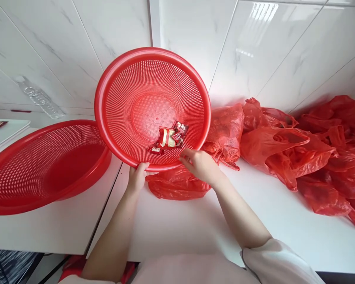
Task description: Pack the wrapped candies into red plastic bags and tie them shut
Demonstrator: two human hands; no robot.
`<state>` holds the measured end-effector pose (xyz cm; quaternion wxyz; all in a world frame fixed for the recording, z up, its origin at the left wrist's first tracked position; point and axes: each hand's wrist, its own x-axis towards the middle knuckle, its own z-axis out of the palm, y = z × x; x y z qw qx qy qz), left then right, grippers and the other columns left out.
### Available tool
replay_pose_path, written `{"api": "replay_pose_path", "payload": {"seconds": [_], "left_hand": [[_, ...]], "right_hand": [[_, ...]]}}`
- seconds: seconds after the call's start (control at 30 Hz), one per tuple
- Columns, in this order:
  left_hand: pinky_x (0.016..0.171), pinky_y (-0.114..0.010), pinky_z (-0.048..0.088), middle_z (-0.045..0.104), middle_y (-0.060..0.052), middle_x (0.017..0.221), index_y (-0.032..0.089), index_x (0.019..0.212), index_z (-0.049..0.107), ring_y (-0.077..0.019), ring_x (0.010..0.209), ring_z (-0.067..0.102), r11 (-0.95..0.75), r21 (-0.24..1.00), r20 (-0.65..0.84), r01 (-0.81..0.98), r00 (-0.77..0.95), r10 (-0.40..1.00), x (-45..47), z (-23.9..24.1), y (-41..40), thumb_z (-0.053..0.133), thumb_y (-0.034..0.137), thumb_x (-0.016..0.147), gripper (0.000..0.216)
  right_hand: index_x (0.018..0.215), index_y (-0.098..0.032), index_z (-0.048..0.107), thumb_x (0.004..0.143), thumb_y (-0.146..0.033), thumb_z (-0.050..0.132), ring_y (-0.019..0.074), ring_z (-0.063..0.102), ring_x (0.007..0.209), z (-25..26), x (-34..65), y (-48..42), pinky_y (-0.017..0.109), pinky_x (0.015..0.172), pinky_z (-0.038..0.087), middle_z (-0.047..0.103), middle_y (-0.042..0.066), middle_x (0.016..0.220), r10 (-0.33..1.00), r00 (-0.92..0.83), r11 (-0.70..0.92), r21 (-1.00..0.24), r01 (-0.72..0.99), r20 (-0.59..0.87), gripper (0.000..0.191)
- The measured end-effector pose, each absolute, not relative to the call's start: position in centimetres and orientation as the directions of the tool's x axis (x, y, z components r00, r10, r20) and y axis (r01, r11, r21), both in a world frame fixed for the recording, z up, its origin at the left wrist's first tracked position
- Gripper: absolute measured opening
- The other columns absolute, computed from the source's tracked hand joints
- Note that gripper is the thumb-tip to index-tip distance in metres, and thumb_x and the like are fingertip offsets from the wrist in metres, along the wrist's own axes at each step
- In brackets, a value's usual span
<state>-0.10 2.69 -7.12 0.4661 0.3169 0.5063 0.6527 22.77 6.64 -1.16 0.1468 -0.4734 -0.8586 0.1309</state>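
Observation:
A red plastic mesh basket (156, 83) is tipped toward me, so its inside faces the camera. My left hand (137, 177) grips its lower rim, thumb on top. Several small red-and-gold wrapped snack packets (167, 138) lie together low inside the basket. At the lower right rim is my right hand (198, 162), its fingers loosely curled and a little apart just inside the basket, close to the packets; nothing shows in them. Under the basket a red plastic bag (177, 187) lies on the white table (165, 232).
Another red mesh basket (73, 185) stands tilted at left. Several filled red plastic bags (286, 154) are heaped along the right. By the tiled wall (189, 31) a clear plastic bottle (41, 98) leans at the back left, near a white tray (8, 134) with packets.

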Motion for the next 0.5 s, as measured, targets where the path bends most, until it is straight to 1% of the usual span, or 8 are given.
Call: {"api": "replay_pose_path", "payload": {"seconds": [0.03,0.1,0.17,0.2,0.27,0.33,0.43,0.5], "left_hand": [[0.072,-0.040,0.061,0.065,-0.004,0.105,0.021,0.106,0.061,-0.0250,0.093,0.067,-0.057,0.955,-0.054,-0.292,-0.358,0.932,0.1,-7.4,2.6,0.067,0.024,0.068,0.039],[0.072,-0.038,0.060,0.066,-0.004,0.096,0.020,0.102,0.063,-0.0257,0.092,0.067,-0.059,0.956,-0.049,-0.286,-0.357,0.933,0.5,-8.0,2.5,0.067,0.026,0.068,0.034],[0.073,-0.036,0.058,0.066,-0.004,0.087,0.019,0.094,0.065,-0.0258,0.090,0.066,-0.053,0.964,-0.044,-0.260,-0.353,0.935,1.2,-8.5,2.2,0.067,0.027,0.069,0.027],[0.074,-0.035,0.057,0.066,-0.004,0.087,0.019,0.091,0.065,-0.0256,0.090,0.066,-0.048,0.968,-0.039,-0.245,-0.336,0.941,1.5,-8.7,2.1,0.067,0.027,0.069,0.024],[0.076,-0.034,0.055,0.067,-0.004,0.090,0.019,0.087,0.066,-0.0249,0.091,0.065,-0.038,0.974,-0.028,-0.222,-0.289,0.957,2.1,-8.9,1.9,0.066,0.027,0.070,0.020],[0.078,-0.034,0.054,0.067,-0.005,0.091,0.019,0.084,0.066,-0.0248,0.092,0.065,-0.023,0.976,-0.036,-0.215,-0.265,0.964,2.5,-9.1,1.8,0.066,0.027,0.070,0.016],[0.074,-0.034,0.055,0.067,-0.004,0.086,0.018,0.081,0.065,-0.0253,0.089,0.066,0.006,0.970,-0.078,-0.243,-0.291,0.954,2.5,-9.3,2.0,0.066,0.027,0.069,0.015],[0.072,-0.035,0.056,0.067,-0.004,0.089,0.019,0.089,0.066,-0.0255,0.089,0.066,0.016,0.962,-0.105,-0.273,-0.314,0.943,2.3,-9.3,2.3,0.067,0.028,0.069,0.022]], "right_hand": [[0.115,-0.020,0.060,0.099,-0.033,0.043,0.0194,0.066,0.087,-1.5,22.7,7.0,0.029,0.075,0.049,0.069,0.008,0.101,0.859,-0.456,0.511,-0.395,0.763,0.232,0.027],[0.131,-0.018,0.052,0.097,-0.028,0.045,0.0228,0.062,0.104,-2.4,22.3,7.8,0.033,0.085,0.050,0.061,0.013,0.124,0.848,-0.384,0.512,-0.379,0.771,0.366,0.036],[0.139,-0.019,0.047,0.094,-0.023,0.047,0.0277,0.056,0.117,-3.4,22.0,8.6,0.038,0.092,0.049,0.049,0.016,0.141,0.845,-0.358,0.490,-0.306,0.817,0.398,0.045],[0.139,-0.020,0.047,0.093,-0.021,0.048,0.0297,0.054,0.119,-3.9,22.0,9.0,0.041,0.092,0.049,0.045,0.017,0.144,0.857,-0.345,0.461,-0.271,0.845,0.382,0.046],[0.132,-0.021,0.053,0.091,-0.019,0.049,0.0310,0.056,0.115,-4.4,22.0,9.6,0.040,0.085,0.051,0.047,0.017,0.141,0.896,-0.310,0.392,-0.242,0.887,0.317,0.041],[0.117,-0.019,0.059,0.090,-0.017,0.049,0.0285,0.059,0.106,-4.5,22.5,10.1,0.036,0.077,0.051,0.055,0.017,0.129,0.924,-0.276,0.348,-0.280,0.895,0.266,0.030],[0.101,-0.018,0.058,0.086,-0.013,0.050,0.0229,0.063,0.092,-3.7,23.9,10.4,0.033,0.077,0.050,0.063,0.013,0.109,0.920,-0.265,0.374,-0.451,0.810,0.288,0.018],[0.100,-0.019,0.055,0.085,-0.014,0.054,0.0195,0.064,0.088,-2.7,25.1,10.2,0.032,0.081,0.050,0.066,0.007,0.100,0.902,-0.295,0.431,-0.600,0.674,0.317,0.016]]}}
